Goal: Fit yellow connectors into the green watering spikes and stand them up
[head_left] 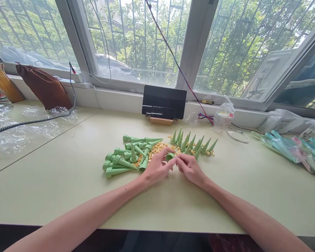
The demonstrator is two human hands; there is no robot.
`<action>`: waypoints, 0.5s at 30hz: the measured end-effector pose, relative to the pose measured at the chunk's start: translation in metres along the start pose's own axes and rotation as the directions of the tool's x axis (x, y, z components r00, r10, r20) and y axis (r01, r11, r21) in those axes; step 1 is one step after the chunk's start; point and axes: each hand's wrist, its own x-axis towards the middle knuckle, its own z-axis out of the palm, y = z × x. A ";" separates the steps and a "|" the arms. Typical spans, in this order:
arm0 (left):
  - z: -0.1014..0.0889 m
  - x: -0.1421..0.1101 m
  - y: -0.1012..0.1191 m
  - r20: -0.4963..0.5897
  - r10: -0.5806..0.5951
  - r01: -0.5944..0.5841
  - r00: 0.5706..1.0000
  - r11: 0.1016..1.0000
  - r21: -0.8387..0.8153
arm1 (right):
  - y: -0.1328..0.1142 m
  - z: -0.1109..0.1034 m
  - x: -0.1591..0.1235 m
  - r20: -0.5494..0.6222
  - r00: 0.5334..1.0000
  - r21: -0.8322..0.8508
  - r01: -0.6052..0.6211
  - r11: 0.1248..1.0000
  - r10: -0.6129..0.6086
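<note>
My left hand (160, 164) curls around a green plastic cone-shaped spike (170, 156), whose round open end shows between thumb and fingers. Close against it, my right hand (189, 168) is closed in a pinch by the spike's edge; whatever its fingertips hold is too small and covered to make out. Small yellow plastic pieces (155, 149) lie in a heap just beyond my left hand. Left of the heap, several green spikes with ribbed caps (120, 161) lie on their sides. Several green cones (191, 142) stand point up beyond my right hand, with yellow pieces at their bases.
A black tablet (164, 102) leans on a stand at the back of the pale table (94, 199). Plastic bags (296, 147) lie at right. Left are a brown pouch (44, 87), clear wrap (28, 129) and a dark cable (42, 119). A white cable (237, 136) lies coiled behind.
</note>
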 end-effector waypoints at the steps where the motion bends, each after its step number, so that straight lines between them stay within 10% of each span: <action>1: 0.000 0.000 0.000 0.003 0.006 -0.006 1.000 1.000 -0.005 | 0.000 0.000 0.000 0.001 1.000 0.006 -0.006 1.000 0.006; 15: 0.002 0.000 -0.002 -0.001 0.013 -0.013 1.000 1.000 0.001 | -0.001 0.001 0.000 0.006 1.000 0.028 -0.018 0.999 0.018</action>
